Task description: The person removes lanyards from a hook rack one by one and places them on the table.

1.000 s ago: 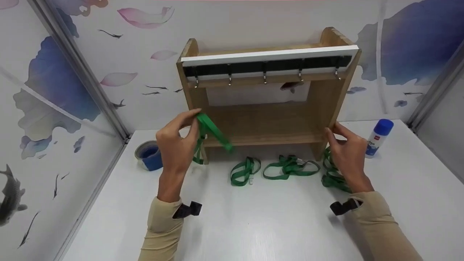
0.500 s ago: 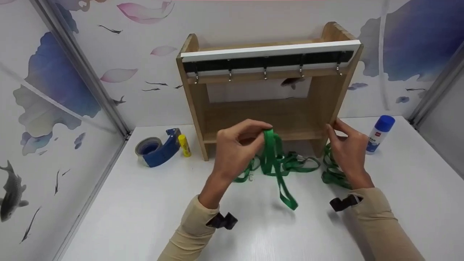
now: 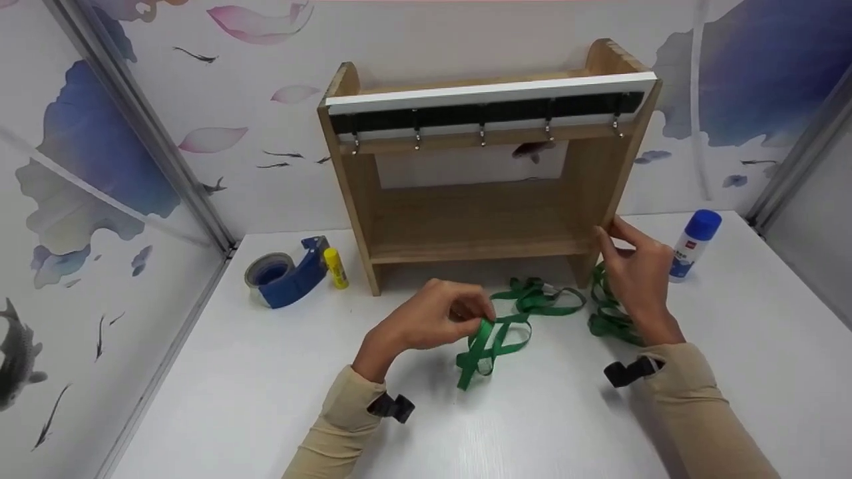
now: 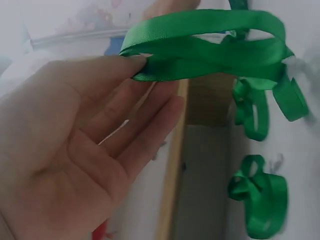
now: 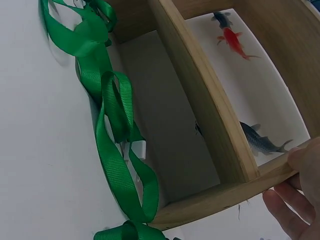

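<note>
In the head view my left hand [image 3: 439,314] holds a green lanyard [image 3: 474,359] low over the white table, in front of the shelf. Thumb and fingers pinch the strap [image 4: 200,27] in the left wrist view, and its loops hang to one side. My right hand [image 3: 636,273] grips the lower front edge of the wooden shelf's [image 3: 479,243] right side panel. The right wrist view shows the thumb on one face of that panel [image 5: 225,197] and fingers on the other. More green lanyards lie by the shelf: one at its front [image 3: 536,299], another beside my right hand [image 3: 606,319].
Several metal hooks [image 3: 482,136] line the shelf's black strip [image 3: 452,118]. On the left stand a blue tape dispenser [image 3: 293,279] and a yellow glue stick [image 3: 336,268]. A white bottle with a blue cap [image 3: 693,245] stands at right. Printed walls enclose the table.
My left hand has carried the lanyard from the shelf's left side rightward, then lowered it toward the table in front. My right hand keeps its grip on the side panel.
</note>
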`<state>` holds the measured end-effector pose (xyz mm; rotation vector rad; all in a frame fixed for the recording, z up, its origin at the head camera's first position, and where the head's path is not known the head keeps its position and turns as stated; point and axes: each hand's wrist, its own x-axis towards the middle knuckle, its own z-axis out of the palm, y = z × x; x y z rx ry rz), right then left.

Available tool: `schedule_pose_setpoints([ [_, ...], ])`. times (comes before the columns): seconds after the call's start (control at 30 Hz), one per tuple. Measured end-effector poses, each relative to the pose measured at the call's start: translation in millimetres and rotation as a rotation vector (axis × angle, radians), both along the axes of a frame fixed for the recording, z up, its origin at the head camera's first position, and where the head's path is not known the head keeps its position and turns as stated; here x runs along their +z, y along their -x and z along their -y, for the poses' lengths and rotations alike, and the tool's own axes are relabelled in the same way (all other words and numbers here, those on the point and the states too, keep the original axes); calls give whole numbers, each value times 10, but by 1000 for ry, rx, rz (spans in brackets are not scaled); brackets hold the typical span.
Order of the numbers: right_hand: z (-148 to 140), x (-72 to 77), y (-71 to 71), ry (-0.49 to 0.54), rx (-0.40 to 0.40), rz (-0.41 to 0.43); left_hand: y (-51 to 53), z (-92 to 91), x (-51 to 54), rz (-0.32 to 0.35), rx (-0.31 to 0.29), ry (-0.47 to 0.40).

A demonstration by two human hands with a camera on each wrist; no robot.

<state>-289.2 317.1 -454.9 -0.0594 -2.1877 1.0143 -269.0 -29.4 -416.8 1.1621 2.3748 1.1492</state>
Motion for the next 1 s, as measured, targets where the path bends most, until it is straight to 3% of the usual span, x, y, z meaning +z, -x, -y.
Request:
schedule_pose_setpoints([
  [0.1,-23,7,-16,6,-3,-1,24,-55,-139,6,20,68],
  [0.2,-27,6,-31,16,-5,-2,12,-134,-261,-33,51,127],
  [0.37,-24,15,-35,19,-6,2,-69,-266,-379,-101,66,219],
  [0.47,-35,18,-37,14,-9,4,-131,-329,-425,-127,49,315],
  [0.6,-55,1,-45,15,-4,-8,-179,-407,-481,-166,-24,405],
  [0.7,-66,-7,-48,17,3,-19,-181,-458,-504,-165,-107,389],
  [0.83,-66,-8,-56,18,0,-16,-175,-475,-519,-107,-195,330],
  [0.9,-59,-8,-62,18,-2,-10,-172,-458,-512,-75,-207,299],
  [1.0,-44,5,-71,11,-6,10,-165,-389,-456,-67,-155,257],
])
